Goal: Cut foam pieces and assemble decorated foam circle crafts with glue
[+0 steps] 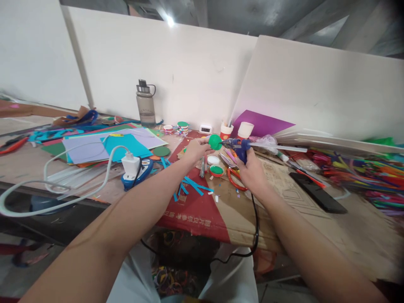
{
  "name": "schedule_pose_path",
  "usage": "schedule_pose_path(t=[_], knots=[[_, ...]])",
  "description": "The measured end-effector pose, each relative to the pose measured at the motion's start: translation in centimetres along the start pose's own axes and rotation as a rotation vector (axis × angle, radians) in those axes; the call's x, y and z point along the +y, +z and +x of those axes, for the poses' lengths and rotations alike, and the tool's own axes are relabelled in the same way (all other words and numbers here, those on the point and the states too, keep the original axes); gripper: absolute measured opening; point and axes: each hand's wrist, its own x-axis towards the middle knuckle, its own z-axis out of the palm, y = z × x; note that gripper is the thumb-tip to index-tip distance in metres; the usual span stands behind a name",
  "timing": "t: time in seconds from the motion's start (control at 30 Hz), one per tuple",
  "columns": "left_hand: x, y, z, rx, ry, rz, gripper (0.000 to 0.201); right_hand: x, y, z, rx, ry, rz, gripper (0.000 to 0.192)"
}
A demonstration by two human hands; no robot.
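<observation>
On the cluttered counter (195, 210) paper strips (192, 185) lie cut; the left hand (196, 150) pinches a green disc (215, 142); the right hand (249, 168) clenches a glue gun (241, 147), its nozzle at the disc.

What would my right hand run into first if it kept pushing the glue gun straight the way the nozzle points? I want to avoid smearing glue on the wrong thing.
The right hand aims the glue gun leftward; its nozzle already meets the green round piece that the left hand holds. Beyond it, likely those fingers, though depth is unclear.
</observation>
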Motion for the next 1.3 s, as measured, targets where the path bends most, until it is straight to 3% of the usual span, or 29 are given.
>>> schedule_pose_path(t=[0.27, 0.47, 0.67, 0.87, 1.0, 1.3], knots=[[-0.07, 0.30, -0.16, -0.061, -0.039, 0.027, 0.017, 0.21, 0.06, 0.03, 0.016, 0.001, -0.001, 0.044], [-0.05, 0.07, -0.06, -0.009, -0.013, 0.021, 0.014, 0.25, 0.28, -0.07, -0.004, -0.027, 0.018, 0.044], [-0.47, 0.33, -0.28, -0.125, -0.037, 0.070, 0.018, 0.20, 0.18, 0.00, 0.005, -0.016, 0.029, 0.044], [-0.38, 0.31, -0.17, -0.091, -0.035, 0.084, 0.019, 0.24, 0.06, 0.09, 0.034, 0.003, -0.007, 0.043], [-0.54, 0.45, -0.39, -0.133, -0.042, 0.115, 0.017, -0.01, 0.21, 0.01, 0.018, -0.009, 0.005, 0.044], [0.08, -0.28, 0.20, 0.016, 0.016, 0.036, 0.014, -0.09, 0.44, -0.39, -0.049, -0.070, 0.061, 0.046]])
